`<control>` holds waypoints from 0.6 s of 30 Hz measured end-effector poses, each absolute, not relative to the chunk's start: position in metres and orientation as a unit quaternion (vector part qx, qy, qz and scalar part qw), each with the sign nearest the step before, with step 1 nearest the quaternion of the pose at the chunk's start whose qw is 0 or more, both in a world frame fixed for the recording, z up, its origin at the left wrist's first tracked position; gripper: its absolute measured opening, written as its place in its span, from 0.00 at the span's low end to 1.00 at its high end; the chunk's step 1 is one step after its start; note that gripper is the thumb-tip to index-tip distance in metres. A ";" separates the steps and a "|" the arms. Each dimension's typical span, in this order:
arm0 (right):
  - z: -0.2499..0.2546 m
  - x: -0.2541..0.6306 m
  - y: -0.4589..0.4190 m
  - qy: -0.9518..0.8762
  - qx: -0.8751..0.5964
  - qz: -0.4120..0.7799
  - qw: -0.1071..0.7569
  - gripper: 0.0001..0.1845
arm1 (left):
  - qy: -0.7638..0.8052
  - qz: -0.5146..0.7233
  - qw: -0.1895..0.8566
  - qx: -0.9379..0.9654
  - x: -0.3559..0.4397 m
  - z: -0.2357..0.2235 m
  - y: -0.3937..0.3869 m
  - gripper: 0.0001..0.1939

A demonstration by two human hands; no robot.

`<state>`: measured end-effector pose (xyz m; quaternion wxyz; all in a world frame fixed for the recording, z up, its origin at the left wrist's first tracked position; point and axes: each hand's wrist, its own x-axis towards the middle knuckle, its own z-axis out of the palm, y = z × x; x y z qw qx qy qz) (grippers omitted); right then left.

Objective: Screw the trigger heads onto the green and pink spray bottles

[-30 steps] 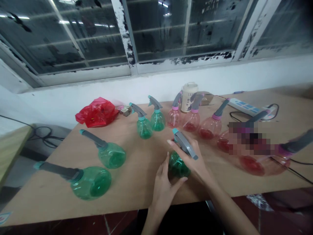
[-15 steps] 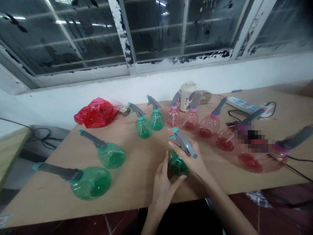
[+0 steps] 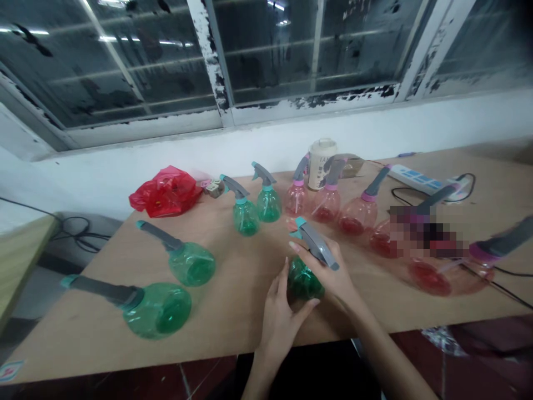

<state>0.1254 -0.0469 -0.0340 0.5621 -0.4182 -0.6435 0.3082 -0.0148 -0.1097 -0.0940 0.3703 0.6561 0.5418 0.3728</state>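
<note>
Directly before me a green spray bottle (image 3: pixel 305 278) stands upright on the table, with a grey trigger head and teal nozzle. My left hand (image 3: pixel 283 308) curves round the lower body, thumb in front and fingers along the left side. Higher up, my right hand (image 3: pixel 331 272) is closed round the neck just under the spray head, which hides the collar. Two more green spray bottles stand behind, the nearer one (image 3: pixel 245 216) left of the other (image 3: pixel 268 203). At left are two larger-looking green spray bottles, one in front (image 3: pixel 158 310) and one farther back (image 3: pixel 192 263).
Several pink spray bottles (image 3: pixel 358 215) run in a row along the right. Behind them are a paper cup (image 3: pixel 321 164) and a white power strip (image 3: pixel 420 180) with black cables. A red plastic bag (image 3: pixel 166 191) lies at the back left. The table (image 3: pixel 233 311) ends just before my body.
Both hands keep their hold on the green spray bottle, with almost no visible movement. The whole view has shifted slightly, so things appear a little farther right.
</note>
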 end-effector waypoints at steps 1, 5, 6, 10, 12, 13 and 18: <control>-0.034 0.125 -0.046 -0.644 -0.412 0.310 0.565 0.17 | 0.543 0.372 0.372 0.655 -0.015 -0.094 -0.110 0.44; -0.032 0.125 -0.046 -0.648 -0.398 0.314 0.569 0.16 | 0.549 0.369 0.373 0.651 -0.015 -0.093 -0.111 0.44; -0.031 0.125 -0.046 -0.648 -0.400 0.314 0.567 0.15 | 0.549 0.369 0.372 0.651 -0.014 -0.093 -0.111 0.44; -0.022 0.124 -0.046 -0.648 -0.423 0.310 0.552 0.11 | 0.549 0.370 0.372 0.650 -0.015 -0.094 -0.110 0.44; -0.017 0.122 -0.045 -0.656 -0.427 0.300 0.545 0.10 | 0.548 0.372 0.374 0.649 -0.015 -0.094 -0.110 0.44; -0.015 0.122 -0.045 -0.661 -0.428 0.292 0.544 0.10 | 0.548 0.372 0.375 0.649 -0.015 -0.093 -0.110 0.44; -0.014 0.122 -0.042 -0.656 -0.443 0.256 0.555 0.14 | 0.552 0.366 0.369 0.651 -0.016 -0.092 -0.111 0.43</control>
